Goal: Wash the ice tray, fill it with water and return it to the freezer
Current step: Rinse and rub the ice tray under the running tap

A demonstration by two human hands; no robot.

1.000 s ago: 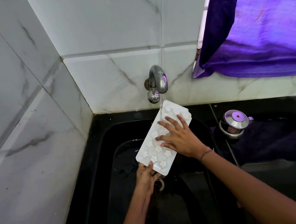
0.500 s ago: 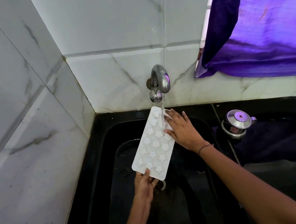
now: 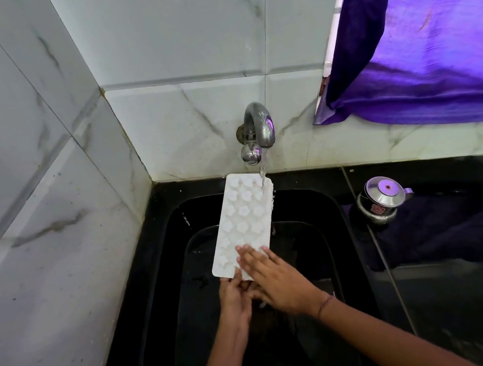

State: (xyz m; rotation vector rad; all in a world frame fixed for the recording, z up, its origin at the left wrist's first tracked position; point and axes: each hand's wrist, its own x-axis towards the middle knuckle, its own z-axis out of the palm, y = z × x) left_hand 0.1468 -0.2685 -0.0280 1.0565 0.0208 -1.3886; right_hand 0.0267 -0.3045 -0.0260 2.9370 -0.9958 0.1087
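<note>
A white ice tray [image 3: 244, 218] with star and flower shaped moulds is tilted over the black sink [image 3: 329, 210]. Its far corner sits under the water running from the steel tap [image 3: 258, 127]. My left hand [image 3: 235, 296] grips the tray's near edge from below. My right hand [image 3: 274, 275] lies flat with fingers spread on the tray's near end, palm down on the moulds.
Marble-look tiled walls close the left and back. A small steel pot with a lid [image 3: 382, 199] stands on the black counter [image 3: 471, 305] to the right, on a dark cloth. A purple curtain [image 3: 430, 29] hangs at the upper right.
My right hand slid from the tray's far end, near the tap, down to its near end. The tray turned a little straighter under the stream.
</note>
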